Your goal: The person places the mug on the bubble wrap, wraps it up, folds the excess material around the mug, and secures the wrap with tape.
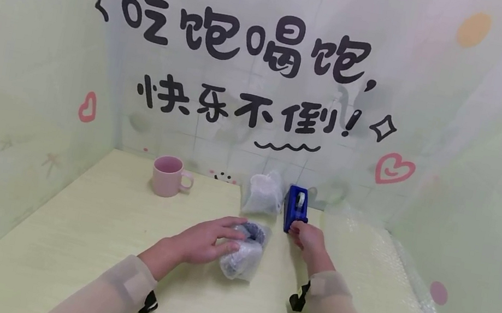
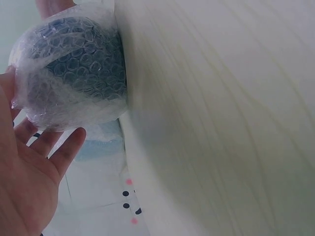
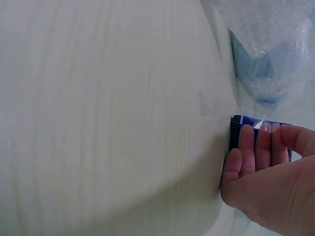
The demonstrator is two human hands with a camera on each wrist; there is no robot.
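Near the table's middle, my left hand (image 1: 207,239) holds a bubble-wrapped bundle (image 1: 244,258), its fingers over the top and its thumb on the near side. Something dark bluish shows through the wrap of the bundle (image 2: 81,64) in the left wrist view; its exact kind is hidden. My right hand (image 1: 309,241) is at the front end of a blue tape dispenser (image 1: 297,203) with a small roll in it. In the right wrist view, the fingers of the right hand (image 3: 270,172) are bent, and thumb and forefinger pinch a clear strip of tape (image 3: 261,125) by the dispenser.
Another bubble-wrapped bundle (image 1: 264,195) stands against the back wall, left of the dispenser. A pink mug (image 1: 166,178) stands at the back left, handle to the right. Flat sheets of bubble wrap (image 1: 370,276) cover the table's right side. Printed walls enclose the table.
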